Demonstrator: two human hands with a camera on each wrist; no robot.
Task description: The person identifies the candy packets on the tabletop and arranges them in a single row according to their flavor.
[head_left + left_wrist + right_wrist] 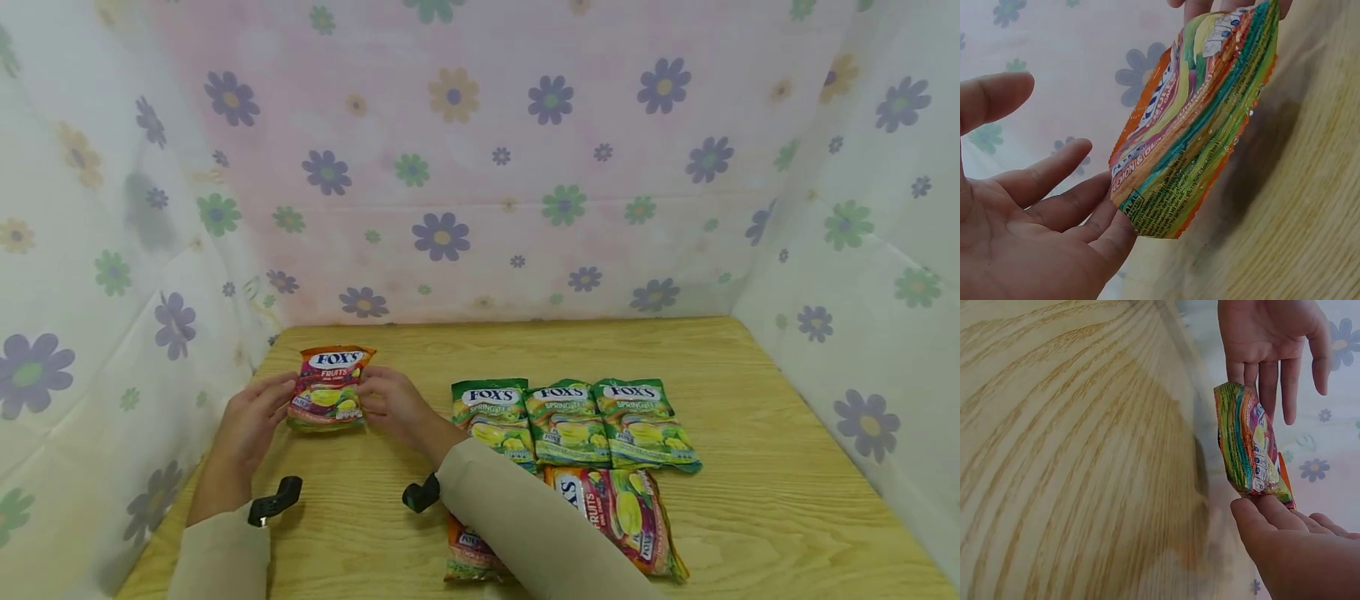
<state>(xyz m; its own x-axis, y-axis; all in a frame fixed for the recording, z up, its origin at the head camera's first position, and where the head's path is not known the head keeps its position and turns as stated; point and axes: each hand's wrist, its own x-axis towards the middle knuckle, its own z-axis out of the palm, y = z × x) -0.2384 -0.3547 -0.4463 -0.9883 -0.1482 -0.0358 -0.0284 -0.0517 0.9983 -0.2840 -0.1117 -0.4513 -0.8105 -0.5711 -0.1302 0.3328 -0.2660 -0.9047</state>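
I see L hand + R hand unclenched — straight fingers at opp. edges of candy bag — uneven push could drop it.

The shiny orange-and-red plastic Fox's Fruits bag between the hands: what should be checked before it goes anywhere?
1. Orange-and-red plastic Fox's Fruits bag faces the head camera, lettering upright: ok.
2. Bare left hand touches its left side: ok.
3. Bare right hand touches its right side: ok.
4. Bag lifted off the pale wood-grain table: cannot tell.
5. Three green plastic Spring Tea bags lie apart from it: ok.
6. Beige right sleeve clear of other bags in head view: not ok, overlaps some.
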